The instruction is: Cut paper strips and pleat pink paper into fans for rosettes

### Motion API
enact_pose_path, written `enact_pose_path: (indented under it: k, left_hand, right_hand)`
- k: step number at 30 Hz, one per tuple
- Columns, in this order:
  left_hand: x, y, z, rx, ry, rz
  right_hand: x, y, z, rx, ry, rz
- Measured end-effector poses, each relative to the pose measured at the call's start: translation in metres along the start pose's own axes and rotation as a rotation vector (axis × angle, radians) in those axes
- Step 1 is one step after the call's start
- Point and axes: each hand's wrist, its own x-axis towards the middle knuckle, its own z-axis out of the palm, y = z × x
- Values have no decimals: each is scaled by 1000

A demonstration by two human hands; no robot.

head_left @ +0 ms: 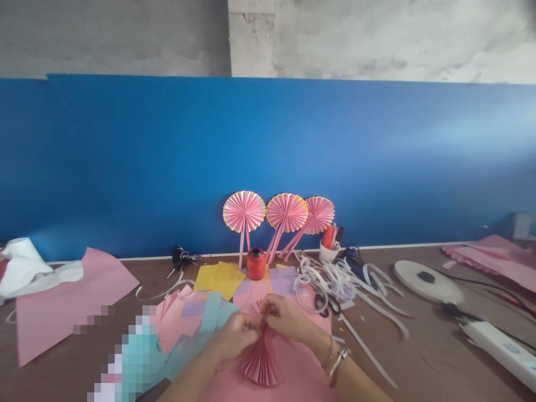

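A pink sheet of paper, folded into narrow pleats (262, 365), stands gathered at its middle and spreads like a fan toward me. My left hand (239, 336) pinches it from the left at the narrow part. From the right, my right hand (281, 317) has thumb and fingers closed on the same spot; any thread there is too fine to make out. Beneath lies a larger pink sheet (307, 371). A red spool (256, 266) stands just beyond my hands. Black-handled scissors (328, 305) lie right of my right hand, partly under white strips.
Three round pink paper fans (244, 212) lean against the blue partition (167, 156). Curled white strips (330, 279) and a cup of pens (329, 251) are right of centre. Coloured papers (184, 318) lie left. Keys (182, 257), a round white disc (429, 282) and a power strip (502, 349) sit farther out.
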Motion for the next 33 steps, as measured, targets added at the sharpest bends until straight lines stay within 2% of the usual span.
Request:
enact_pose_path:
  k: [7, 14, 18, 26, 33]
  left_hand:
    - [-6, 6, -4, -209, -6, -132]
    - [-6, 9, -2, -195, 32, -134]
    - [-3, 6, -2, -76, 78, -68]
    - [-1, 0, -5, 350, 206, 203]
    - [-7, 5, -7, 597, 214, 237]
  right_hand:
    - [-7, -8, 2, -118, -62, -127]
    - [-13, -18, 8, -255, 70, -181]
    - [-11, -15, 8, -266, 67, -140]
    - [-4, -4, 2, -282, 51, -156]
    - [-7, -9, -7, -394, 50, -123]
